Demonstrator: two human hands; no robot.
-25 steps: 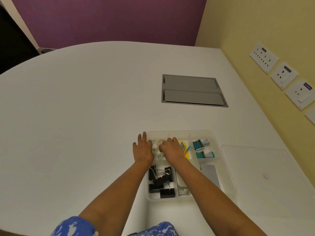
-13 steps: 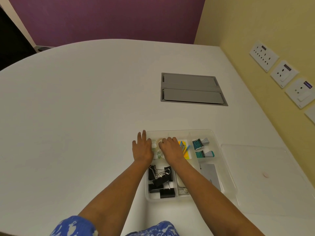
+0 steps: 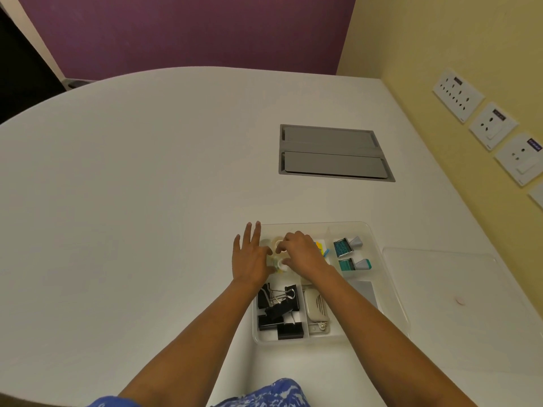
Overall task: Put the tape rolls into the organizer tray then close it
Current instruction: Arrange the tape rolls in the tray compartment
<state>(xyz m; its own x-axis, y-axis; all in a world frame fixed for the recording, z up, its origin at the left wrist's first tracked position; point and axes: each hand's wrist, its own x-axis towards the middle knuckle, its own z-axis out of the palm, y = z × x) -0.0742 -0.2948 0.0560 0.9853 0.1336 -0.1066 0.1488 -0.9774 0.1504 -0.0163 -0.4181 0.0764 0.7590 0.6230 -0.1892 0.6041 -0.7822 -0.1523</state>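
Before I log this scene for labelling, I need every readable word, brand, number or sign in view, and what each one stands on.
No text can be read.
Wall sockets: small dark labels, too small and blurred to read.
Teal staple boxes in the organizer tray: printed pattern, illegible.
Tape rolls, black binder clips, clear lid, grey table hatch: no markings visible.

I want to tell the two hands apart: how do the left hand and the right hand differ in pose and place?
The left hand lies flat with fingers spread, at the organizer tray left edge; the right hand is curled, fingers bent down over the tape rolls inside the tray. Both are bare and reach the tray's far-left compartment.
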